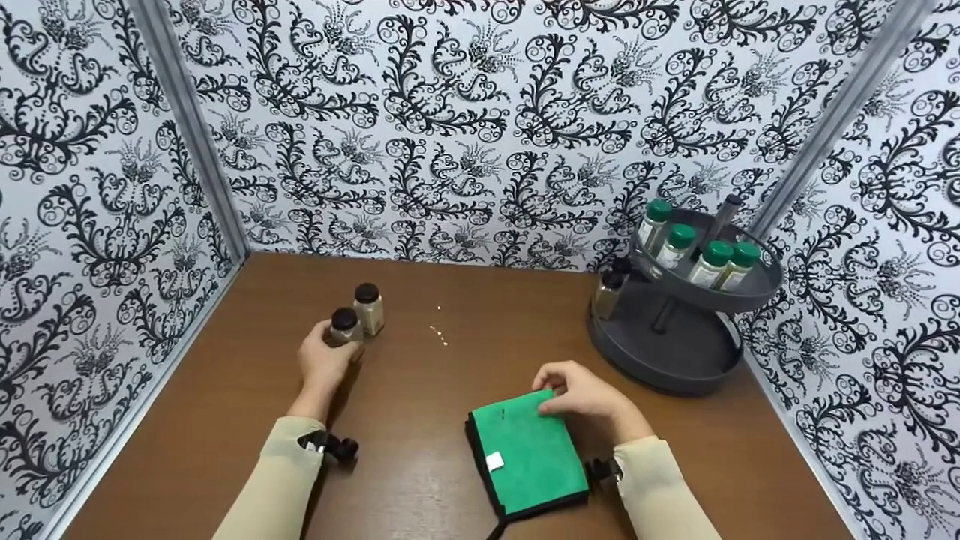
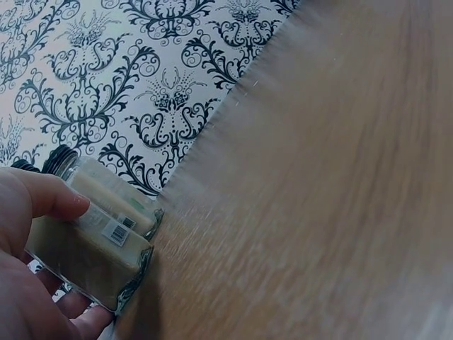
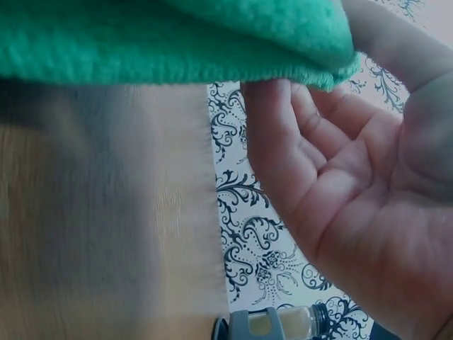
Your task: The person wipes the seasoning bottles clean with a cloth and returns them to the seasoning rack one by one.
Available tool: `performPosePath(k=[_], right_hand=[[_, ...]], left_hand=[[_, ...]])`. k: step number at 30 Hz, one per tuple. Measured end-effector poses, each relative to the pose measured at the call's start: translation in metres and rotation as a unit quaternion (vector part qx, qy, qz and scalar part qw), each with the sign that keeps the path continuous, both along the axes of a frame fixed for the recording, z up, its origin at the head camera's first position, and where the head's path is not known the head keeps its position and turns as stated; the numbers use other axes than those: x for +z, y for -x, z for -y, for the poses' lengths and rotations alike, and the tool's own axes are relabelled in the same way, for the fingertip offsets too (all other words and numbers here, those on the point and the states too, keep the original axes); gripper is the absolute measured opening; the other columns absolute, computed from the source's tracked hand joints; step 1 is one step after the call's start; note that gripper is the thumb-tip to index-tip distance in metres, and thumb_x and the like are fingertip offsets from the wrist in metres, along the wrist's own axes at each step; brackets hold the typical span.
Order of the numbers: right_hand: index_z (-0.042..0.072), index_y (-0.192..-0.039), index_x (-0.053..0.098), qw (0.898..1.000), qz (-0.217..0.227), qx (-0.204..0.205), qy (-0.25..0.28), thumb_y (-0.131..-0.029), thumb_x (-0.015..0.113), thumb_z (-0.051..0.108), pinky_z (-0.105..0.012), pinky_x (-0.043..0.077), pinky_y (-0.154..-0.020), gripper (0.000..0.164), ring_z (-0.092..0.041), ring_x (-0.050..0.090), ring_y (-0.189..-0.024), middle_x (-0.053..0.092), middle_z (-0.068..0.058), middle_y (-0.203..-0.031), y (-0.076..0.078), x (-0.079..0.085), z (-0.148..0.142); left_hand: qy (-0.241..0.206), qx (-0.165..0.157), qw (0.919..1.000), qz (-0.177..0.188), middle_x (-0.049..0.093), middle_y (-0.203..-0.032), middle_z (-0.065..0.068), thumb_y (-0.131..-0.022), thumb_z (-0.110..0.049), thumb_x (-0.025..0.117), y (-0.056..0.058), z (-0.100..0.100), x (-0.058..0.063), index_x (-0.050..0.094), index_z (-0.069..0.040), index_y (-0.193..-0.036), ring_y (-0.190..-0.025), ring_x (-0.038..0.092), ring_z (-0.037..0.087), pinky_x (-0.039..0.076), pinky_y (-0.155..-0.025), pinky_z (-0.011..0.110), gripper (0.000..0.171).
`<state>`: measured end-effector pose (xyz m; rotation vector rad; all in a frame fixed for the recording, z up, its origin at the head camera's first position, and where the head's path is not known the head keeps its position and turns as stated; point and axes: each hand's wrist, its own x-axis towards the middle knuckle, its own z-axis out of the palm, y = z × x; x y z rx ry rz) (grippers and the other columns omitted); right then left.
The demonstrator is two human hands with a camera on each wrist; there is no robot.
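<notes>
On the left of the table my left hand (image 1: 324,358) grips a square glass spice jar (image 1: 345,327) with a black lid. In the left wrist view the thumb lies across the jar's (image 2: 92,258) side, above a barcode label. A second black-lidded spice jar (image 1: 369,309) stands close beside it, light powder inside. My right hand (image 1: 589,397) pinches the far right corner of a folded green cloth (image 1: 529,454) with black edging and a white tag. From the right wrist, thumb and fingers show on the corner of the cloth (image 3: 177,42).
A dark two-tier turntable rack (image 1: 664,379) stands at the right. Several green-capped jars (image 1: 709,264) sit on its upper tier, and a dark-lidded jar (image 1: 607,294) on the lower one. Small pale crumbs (image 1: 439,335) lie mid-table. Patterned walls (image 1: 465,150) enclose the back and sides.
</notes>
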<state>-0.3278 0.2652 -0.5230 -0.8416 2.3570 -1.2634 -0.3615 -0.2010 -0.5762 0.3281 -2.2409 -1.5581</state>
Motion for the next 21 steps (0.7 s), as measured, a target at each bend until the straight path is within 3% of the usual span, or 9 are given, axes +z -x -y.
performPosePath(k=[5, 11, 18, 21], right_hand=[[-0.007, -0.109, 0.069, 0.999, 0.029, 0.014, 0.028, -0.082, 0.084, 0.001, -0.022, 0.056, -0.075, 0.032, -0.006, 0.063, -0.078, 0.070, -0.003, -0.094, 0.000, 0.000, 0.001], [-0.011, -0.103, 0.069, 0.997, 0.027, -0.022, 0.072, -0.080, 0.084, -0.002, -0.021, 0.054, -0.070, 0.029, -0.005, 0.061, -0.073, 0.068, 0.005, -0.084, 0.002, -0.001, 0.001], [-0.017, -0.101, 0.065, 0.990, -0.009, -0.061, 0.128, -0.083, 0.081, -0.005, -0.019, 0.053, -0.067, 0.027, -0.002, 0.063, -0.071, 0.068, 0.010, -0.081, 0.001, 0.006, 0.000], [-0.022, -0.105, 0.061, 0.984, 0.006, -0.086, 0.154, -0.085, 0.078, -0.006, -0.019, 0.054, -0.066, 0.031, -0.002, 0.065, -0.073, 0.070, 0.010, -0.082, -0.001, 0.010, 0.001]], left_hand=[[-0.017, 0.002, 0.9998, -0.009, 0.070, -0.129, 0.025, -0.084, -0.011, 0.083, 0.000, -0.001, 0.000, 0.067, -0.002, -0.131, -0.121, 0.065, 0.038, 0.050, -0.105, 0.049, 0.050], [-0.020, -0.001, 0.9998, -0.003, 0.072, -0.125, 0.021, -0.083, -0.011, 0.083, -0.001, -0.003, 0.003, 0.068, -0.005, -0.131, -0.116, 0.067, 0.034, 0.051, -0.100, 0.042, 0.051], [-0.030, -0.011, 0.9993, -0.018, 0.072, -0.124, 0.020, -0.082, -0.010, 0.083, -0.005, -0.011, 0.015, 0.069, -0.005, -0.131, -0.115, 0.067, 0.032, 0.052, -0.097, 0.041, 0.051], [-0.030, -0.019, 0.9990, -0.029, 0.073, -0.125, 0.019, -0.082, -0.009, 0.084, -0.007, -0.018, 0.021, 0.070, -0.005, -0.130, -0.115, 0.067, 0.030, 0.052, -0.096, 0.037, 0.051]])
